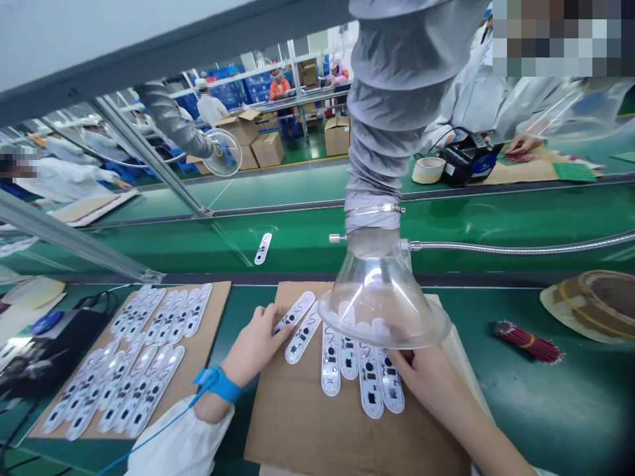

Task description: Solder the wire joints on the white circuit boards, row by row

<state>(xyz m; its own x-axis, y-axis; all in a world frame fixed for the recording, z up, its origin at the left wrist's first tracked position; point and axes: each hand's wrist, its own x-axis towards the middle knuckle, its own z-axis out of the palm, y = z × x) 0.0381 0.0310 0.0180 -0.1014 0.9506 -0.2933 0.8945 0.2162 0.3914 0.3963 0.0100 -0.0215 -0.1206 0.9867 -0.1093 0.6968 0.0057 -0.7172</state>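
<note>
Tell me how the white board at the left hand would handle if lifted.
The white board at the left hand is probably light, being slim. It would likely stay stiff, since it lies straight. Its thin wire and exposed components look easily snagged.

Circuit boards [330, 370], six o'clock: smooth, glossy, plastic-like faces. Cardboard [307, 423] beneath: matt, fairly smooth paper stock. Funnel [381, 284], four o'clock: clear, shiny plastic. Hose [397, 99], one o'clock: creased, matt, cloth-like skin. Thin tube [496, 249], three o'clock: ribbed, bright metal. Belt [297, 258], centre: smooth, glossy. Sleeve [173, 443], seven o'clock: matt cloth.
</note>
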